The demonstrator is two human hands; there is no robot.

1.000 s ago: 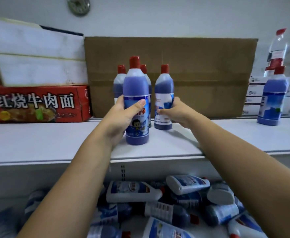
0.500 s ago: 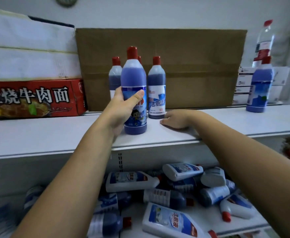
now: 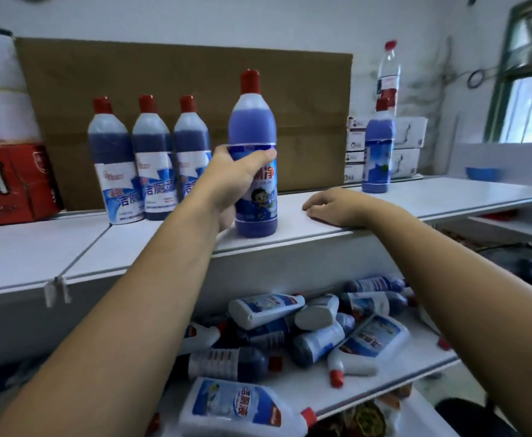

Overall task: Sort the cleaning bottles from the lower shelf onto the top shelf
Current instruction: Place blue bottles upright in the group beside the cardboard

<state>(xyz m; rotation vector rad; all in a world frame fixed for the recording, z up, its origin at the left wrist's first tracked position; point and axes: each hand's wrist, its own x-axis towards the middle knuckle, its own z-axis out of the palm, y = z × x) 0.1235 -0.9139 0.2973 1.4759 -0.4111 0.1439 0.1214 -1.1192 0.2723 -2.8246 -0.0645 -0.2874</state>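
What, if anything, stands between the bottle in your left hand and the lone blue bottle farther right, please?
Only the right hand, resting on the top shelf between the held bottle and the lone blue bottle; nothing else visible.

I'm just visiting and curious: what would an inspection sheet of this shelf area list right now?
Surface: white top shelf, partly bare; lower shelf beneath.
Job's things: three dark bottles upright in a row at the back; purple bottle upright near the front edge; lone bottle standing far right; pile of bottles lying on the lower shelf.
Clutter: cardboard sheet, red box, clear bottle, white cartons, blue bowl.
Hands: left hand grips the purple bottle; right hand rests on the top shelf, holding nothing.
Cables: looped wire high at right.
Surroundings: window at right.
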